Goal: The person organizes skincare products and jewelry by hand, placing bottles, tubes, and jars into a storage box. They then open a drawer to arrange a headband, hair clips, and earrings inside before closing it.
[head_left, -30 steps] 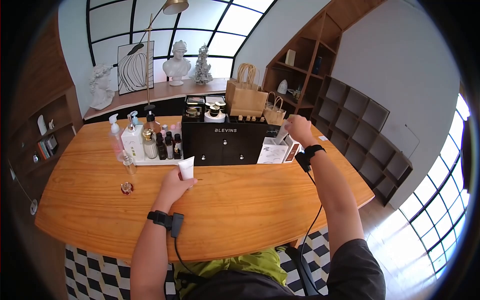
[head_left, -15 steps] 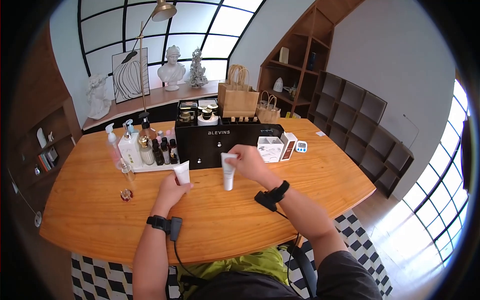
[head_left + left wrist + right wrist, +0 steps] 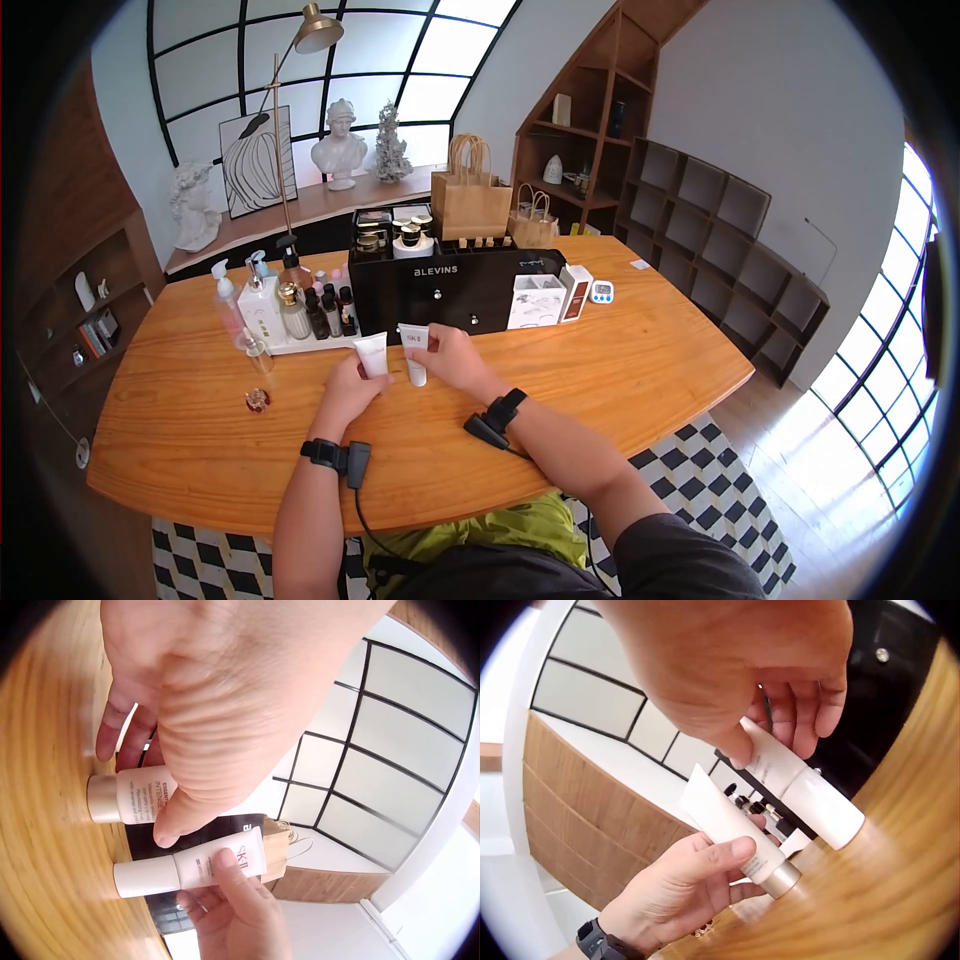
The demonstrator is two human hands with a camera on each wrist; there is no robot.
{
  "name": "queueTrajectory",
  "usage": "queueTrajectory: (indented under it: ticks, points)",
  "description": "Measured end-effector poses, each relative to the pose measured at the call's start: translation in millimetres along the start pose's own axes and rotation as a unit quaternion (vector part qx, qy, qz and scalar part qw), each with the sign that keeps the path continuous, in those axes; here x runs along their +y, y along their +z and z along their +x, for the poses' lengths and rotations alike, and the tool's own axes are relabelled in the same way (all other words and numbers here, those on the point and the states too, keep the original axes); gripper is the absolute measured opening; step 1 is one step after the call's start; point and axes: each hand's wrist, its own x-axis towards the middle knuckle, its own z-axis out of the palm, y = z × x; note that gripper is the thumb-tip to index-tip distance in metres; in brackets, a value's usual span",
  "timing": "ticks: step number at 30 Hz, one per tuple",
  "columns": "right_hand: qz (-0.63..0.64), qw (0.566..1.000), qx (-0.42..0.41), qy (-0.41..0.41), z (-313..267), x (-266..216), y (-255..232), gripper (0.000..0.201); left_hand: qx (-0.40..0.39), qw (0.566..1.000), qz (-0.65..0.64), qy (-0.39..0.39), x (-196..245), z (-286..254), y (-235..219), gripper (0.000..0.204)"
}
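Left hand (image 3: 349, 393) pinching metallic-capped tube (image 3: 724, 819) low down, right hand (image 3: 456, 360) pinching SK-II tube (image 3: 193, 867) higher up, both between thumb and fingers

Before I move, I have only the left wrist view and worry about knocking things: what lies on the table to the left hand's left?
Observer: A small red object lies there, apart from the left hand.
Operator: And past the right end of the black cabinet?
Observer: A small blue-and-white device stands on the table.
Operator: Is the right hand's wrist bare?
Observer: No, a black strap runs round it.
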Motion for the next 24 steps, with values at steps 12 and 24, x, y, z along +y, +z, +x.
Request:
queueTrajectory:
  ticks: [12,24]
  points:
    - [0.114,0.984,-0.119,0.067,-1,47,4,0.037,-0.054,0.997,-0.052,0.006,14,-8,7,0.041]
    - [0.189,0.960,-0.169,0.120,-8,51,3,0.037,-0.108,0.994,-0.015,-0.011,36,-20,5,0.044]
